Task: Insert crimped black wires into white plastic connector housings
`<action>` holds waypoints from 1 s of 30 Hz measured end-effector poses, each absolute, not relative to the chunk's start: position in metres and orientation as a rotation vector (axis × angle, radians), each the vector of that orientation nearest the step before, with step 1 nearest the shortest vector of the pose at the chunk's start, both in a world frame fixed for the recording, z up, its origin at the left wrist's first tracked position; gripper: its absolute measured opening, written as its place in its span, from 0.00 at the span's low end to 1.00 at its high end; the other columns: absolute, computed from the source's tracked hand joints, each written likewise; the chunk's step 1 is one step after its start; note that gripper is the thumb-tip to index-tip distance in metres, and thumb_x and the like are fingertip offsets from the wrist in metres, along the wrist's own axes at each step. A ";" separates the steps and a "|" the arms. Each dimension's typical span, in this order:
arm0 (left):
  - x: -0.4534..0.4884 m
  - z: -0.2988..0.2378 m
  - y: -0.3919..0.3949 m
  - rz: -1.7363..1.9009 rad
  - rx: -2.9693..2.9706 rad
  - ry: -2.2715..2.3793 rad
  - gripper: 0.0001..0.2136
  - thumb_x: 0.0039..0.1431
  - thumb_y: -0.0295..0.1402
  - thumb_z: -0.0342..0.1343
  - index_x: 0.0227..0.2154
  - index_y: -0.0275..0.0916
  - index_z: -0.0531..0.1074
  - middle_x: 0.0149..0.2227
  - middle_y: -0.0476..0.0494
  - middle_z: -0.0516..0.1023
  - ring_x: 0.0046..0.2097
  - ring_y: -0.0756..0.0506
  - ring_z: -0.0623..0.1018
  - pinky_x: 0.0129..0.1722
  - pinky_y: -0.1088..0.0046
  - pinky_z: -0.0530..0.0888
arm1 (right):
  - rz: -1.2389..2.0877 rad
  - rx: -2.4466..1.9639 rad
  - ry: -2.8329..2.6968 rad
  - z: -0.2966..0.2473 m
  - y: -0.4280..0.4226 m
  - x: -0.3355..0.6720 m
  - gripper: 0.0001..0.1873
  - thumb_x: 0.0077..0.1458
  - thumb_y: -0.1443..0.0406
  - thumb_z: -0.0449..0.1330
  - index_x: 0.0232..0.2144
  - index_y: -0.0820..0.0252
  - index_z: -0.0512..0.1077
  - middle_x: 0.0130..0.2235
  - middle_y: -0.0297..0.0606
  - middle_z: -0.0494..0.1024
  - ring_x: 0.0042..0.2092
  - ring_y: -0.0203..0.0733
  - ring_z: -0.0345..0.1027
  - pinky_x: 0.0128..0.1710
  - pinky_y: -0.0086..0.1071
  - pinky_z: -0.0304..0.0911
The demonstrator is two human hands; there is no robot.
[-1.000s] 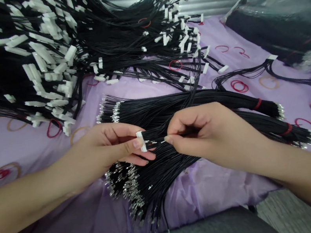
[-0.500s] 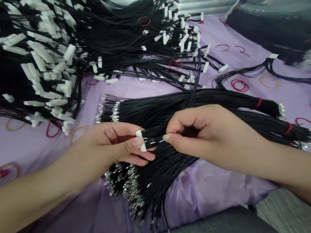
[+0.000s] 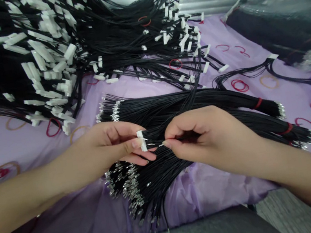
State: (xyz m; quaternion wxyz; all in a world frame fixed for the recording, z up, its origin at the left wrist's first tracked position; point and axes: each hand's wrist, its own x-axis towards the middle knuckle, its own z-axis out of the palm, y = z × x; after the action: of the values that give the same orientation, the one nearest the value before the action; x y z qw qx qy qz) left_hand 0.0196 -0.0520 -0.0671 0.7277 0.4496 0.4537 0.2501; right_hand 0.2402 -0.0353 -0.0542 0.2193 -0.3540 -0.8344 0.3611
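Between the thumb and fingers of my left hand (image 3: pixel 118 144) is a white connector housing (image 3: pixel 141 141), its slotted side turned to the right. Several black wires run from it toward my other hand. My right hand (image 3: pixel 197 133) is closed in a pinch on a thin black wire, whose bare metal terminal (image 3: pixel 160 145) pokes out toward the housing, a small gap apart from it. Under both hands lies a fanned bundle of black wires (image 3: pixel 164 170) with silver crimped terminals (image 3: pixel 133 186) at the left ends.
Two wire bundles are tied with red rubber bands (image 3: pixel 257 103) at the right. Heaps of finished-looking black cables with white connectors (image 3: pixel 44 55) cover the back left. A clear plastic bag (image 3: pixel 278 12) stands back right. Rubber bands (image 3: pixel 240 85) dot the purple cloth (image 3: pixel 215 186).
My right hand has shifted slightly left and down with the wire, and its terminal now shows more plainly beside the housing. My left hand holds almost still.
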 end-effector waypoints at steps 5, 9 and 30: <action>0.020 -0.067 -0.051 0.529 1.044 0.993 0.03 0.59 0.28 0.60 0.33 0.38 0.79 0.31 0.47 0.85 0.35 0.48 0.84 0.35 0.75 0.81 | 0.845 -0.952 -2.347 -0.055 -0.037 0.238 0.07 0.52 0.75 0.63 0.24 0.66 0.74 0.21 0.26 0.70 0.23 0.21 0.58 0.23 0.18 0.53; 0.021 -0.067 -0.050 0.547 1.045 1.012 0.02 0.57 0.29 0.62 0.30 0.39 0.79 0.29 0.47 0.84 0.33 0.48 0.83 0.33 0.77 0.80 | 0.789 -0.958 -2.377 -0.056 -0.038 0.236 0.07 0.54 0.75 0.63 0.24 0.66 0.75 0.22 0.27 0.71 0.23 0.23 0.59 0.23 0.19 0.53; 0.020 -0.066 -0.050 0.517 1.029 0.993 0.03 0.59 0.31 0.62 0.30 0.41 0.79 0.31 0.49 0.85 0.35 0.48 0.84 0.35 0.78 0.81 | 0.729 -0.977 -2.358 -0.059 -0.043 0.235 0.08 0.54 0.74 0.61 0.25 0.62 0.71 0.24 0.28 0.72 0.25 0.27 0.61 0.25 0.23 0.55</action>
State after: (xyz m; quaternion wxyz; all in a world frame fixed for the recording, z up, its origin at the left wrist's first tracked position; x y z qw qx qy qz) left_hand 0.0203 -0.0499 -0.0664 0.7248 0.4662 0.4500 0.2342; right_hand 0.2353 -0.0434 -0.0587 0.2413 -0.3571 -0.8621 0.2666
